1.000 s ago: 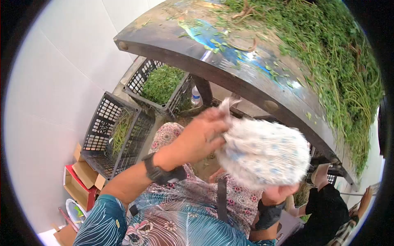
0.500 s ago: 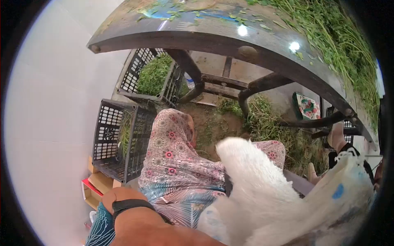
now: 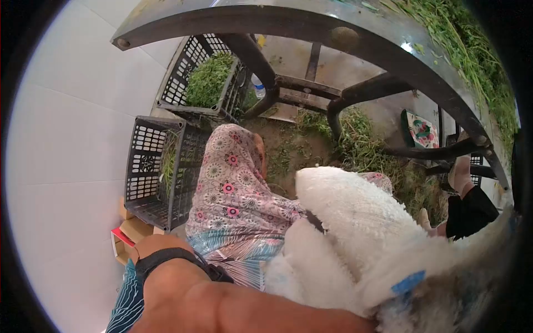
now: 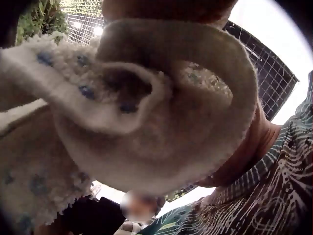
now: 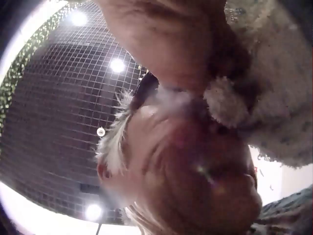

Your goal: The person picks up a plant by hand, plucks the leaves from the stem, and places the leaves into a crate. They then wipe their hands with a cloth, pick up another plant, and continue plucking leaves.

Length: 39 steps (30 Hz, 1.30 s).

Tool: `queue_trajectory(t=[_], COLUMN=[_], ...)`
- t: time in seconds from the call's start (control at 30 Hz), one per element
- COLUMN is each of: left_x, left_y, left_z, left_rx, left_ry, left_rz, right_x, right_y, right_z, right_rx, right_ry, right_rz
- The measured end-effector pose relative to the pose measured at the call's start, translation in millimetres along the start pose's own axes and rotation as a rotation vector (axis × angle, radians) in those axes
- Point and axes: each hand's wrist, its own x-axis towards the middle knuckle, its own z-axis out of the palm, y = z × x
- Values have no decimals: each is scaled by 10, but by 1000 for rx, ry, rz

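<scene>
A white fluffy towel (image 3: 355, 222) with blue spots is raised close to the head camera, filling the lower right of the head view. My left hand (image 3: 261, 311) reaches across the bottom edge to the towel; its fingers are hidden. In the left wrist view the towel (image 4: 151, 171) hangs in loose folds under that hand (image 4: 166, 11). My right hand (image 5: 171, 44), out of the head view, is up beside the person's head in the right wrist view. It holds a gathered part of the towel (image 5: 279, 98) there.
Above the knees curves the table edge (image 3: 277, 15), with cut greens (image 3: 472, 39) on top. Two black crates (image 3: 150, 166) with greenery stand at the left, near a cardboard box (image 3: 133, 228). Stems (image 3: 361, 139) lie on the floor by the table legs. Another person's leg (image 3: 472, 211) is at right.
The towel, held in both hands over the lap, has come up close to the head camera. The left arm has swung toward the bottom edge, and the right hand has left the head view.
</scene>
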Motion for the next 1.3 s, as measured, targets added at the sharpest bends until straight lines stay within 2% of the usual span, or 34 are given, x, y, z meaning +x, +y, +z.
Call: queue_trajectory(t=[0.4, 1.1, 1.3], left_x=[23, 349, 148], left_y=[56, -106, -4], left_z=[11, 218, 28], left_rx=[18, -51, -50], left_ry=[-15, 0, -19], left_rz=[-10, 215, 104], right_x=[-186, -134, -68], right_y=[-61, -13, 1], right_z=[-14, -19, -100], right_rx=[-52, -210, -213], right_ry=[-13, -133, -114], right_rz=[45, 143, 134])
